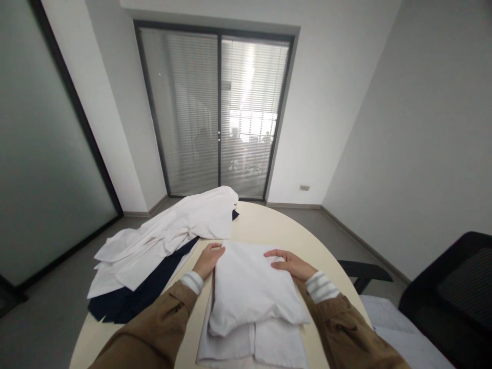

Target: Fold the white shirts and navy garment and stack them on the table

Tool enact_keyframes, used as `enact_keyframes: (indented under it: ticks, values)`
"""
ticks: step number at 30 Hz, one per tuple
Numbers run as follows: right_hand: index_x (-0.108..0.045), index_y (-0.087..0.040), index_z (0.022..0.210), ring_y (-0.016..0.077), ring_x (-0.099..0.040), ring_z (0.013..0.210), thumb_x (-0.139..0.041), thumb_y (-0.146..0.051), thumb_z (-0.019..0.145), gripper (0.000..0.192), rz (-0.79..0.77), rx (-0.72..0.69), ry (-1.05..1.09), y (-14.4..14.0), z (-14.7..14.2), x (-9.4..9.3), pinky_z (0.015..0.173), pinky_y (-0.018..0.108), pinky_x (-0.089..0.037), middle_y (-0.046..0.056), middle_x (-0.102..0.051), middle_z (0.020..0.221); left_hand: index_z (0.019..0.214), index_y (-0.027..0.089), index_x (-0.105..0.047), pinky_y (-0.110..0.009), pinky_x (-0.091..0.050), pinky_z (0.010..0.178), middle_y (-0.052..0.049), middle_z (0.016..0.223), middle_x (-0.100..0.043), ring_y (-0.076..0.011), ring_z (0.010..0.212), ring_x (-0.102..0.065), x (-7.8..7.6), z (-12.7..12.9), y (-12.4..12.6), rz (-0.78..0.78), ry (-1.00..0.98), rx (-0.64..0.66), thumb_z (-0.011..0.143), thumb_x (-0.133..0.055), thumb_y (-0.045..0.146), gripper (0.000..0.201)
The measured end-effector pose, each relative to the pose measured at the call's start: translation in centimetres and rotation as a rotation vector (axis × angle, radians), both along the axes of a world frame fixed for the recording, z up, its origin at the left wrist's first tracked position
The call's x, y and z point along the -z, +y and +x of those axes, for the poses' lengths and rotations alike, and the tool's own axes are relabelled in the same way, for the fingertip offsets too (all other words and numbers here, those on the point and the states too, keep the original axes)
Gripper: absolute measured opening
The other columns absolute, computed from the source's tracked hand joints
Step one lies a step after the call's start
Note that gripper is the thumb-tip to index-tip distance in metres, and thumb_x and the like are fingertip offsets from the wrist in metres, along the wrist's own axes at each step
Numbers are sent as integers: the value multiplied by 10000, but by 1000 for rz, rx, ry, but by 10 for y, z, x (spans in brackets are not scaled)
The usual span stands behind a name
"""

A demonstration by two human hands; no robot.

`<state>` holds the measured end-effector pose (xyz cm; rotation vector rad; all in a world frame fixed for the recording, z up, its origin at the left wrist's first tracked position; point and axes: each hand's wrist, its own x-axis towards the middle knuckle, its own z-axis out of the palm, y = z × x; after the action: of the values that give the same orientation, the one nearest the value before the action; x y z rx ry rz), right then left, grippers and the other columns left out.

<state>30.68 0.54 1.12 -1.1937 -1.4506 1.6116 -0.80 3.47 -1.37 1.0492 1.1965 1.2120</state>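
Note:
A partly folded white shirt [253, 287] lies in front of me on the round table, its upper part doubled over a lower layer with a split down the middle. My left hand [209, 259] is closed on the far left corner of the folded part, thumb on top. At the far right edge, my right hand [289, 262] pinches the same cloth between thumb and fingers; some fingertips are hidden by the fabric.
Loose white garments [172, 230] are heaped over dark navy cloth [142, 294] at the table's left. The cream table [277, 223] has a curved edge. A black chair [453, 287] with light cloth [400, 328] on its seat stands right. Glass doors [219, 113] with blinds are beyond.

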Motion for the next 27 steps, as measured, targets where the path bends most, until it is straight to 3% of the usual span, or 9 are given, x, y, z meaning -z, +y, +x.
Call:
enact_keyframes:
  ticks: [4, 7, 12, 15, 18, 24, 27]
  values:
    - [-624, -232, 1241, 224, -661, 1051, -805, -416, 692, 606, 139, 84, -22, 5, 3, 7, 938, 383, -513, 50, -695, 1189, 1134, 169, -572, -345, -509, 723, -38, 761, -719, -226, 710, -685, 0, 4, -4, -27, -58, 120, 632, -833, 237, 569]
    - [-630, -216, 1214, 200, -680, 961, -752, -483, 748, 551, 139, 199, -36, 10, 3, 15, 882, 361, -531, 57, -717, 1118, 1167, 157, -560, -305, -495, 649, -19, 730, -712, -210, 656, -669, 0, 6, -6, -12, -58, 203, 651, -759, 186, 554]
    - [-658, -176, 1077, 175, -689, 746, -812, -449, 674, 510, 14, 111, 0, 8, 4, 16, 769, 336, -542, 38, -746, 906, 1067, 146, -623, -287, -485, 688, -29, 759, -707, -208, 715, -660, 0, 3, -3, 23, 19, 100, 667, -746, 189, 420]
    - [-636, -191, 1149, 188, -697, 821, -835, -413, 649, 582, 32, 53, -23, 9, 6, 16, 824, 349, -539, 37, -744, 979, 1151, 146, -570, -315, -505, 720, -43, 774, -714, -225, 736, -675, 0, 3, -3, 23, 38, 58, 701, -778, 245, 506]
    - [-593, -201, 1237, 211, -690, 923, -794, -465, 700, 632, 93, 103, -66, 13, 7, 22, 899, 385, -528, 62, -725, 1091, 1239, 145, -498, -323, -524, 651, -26, 718, -701, -218, 660, -675, 1, 5, -5, 41, 52, 106, 741, -760, 265, 576]
    - [-502, -196, 1373, 266, -594, 1180, -751, -526, 737, 759, 266, 156, -137, 18, 4, 28, 1054, 431, -445, 128, -590, 1355, 1177, 140, -584, -326, -554, 822, -158, 1196, -668, -225, 938, -704, -2, 6, -3, 146, 65, 135, 727, -753, 215, 486]
    - [-436, -237, 1437, 266, -507, 1293, -737, -533, 747, 809, 362, 232, -142, 17, 0, 26, 1107, 430, -387, 124, -459, 1488, 1284, 144, -540, -341, -553, 846, -189, 1320, -593, -212, 910, -709, -5, 3, -4, 167, 139, 76, 753, -751, 239, 579]
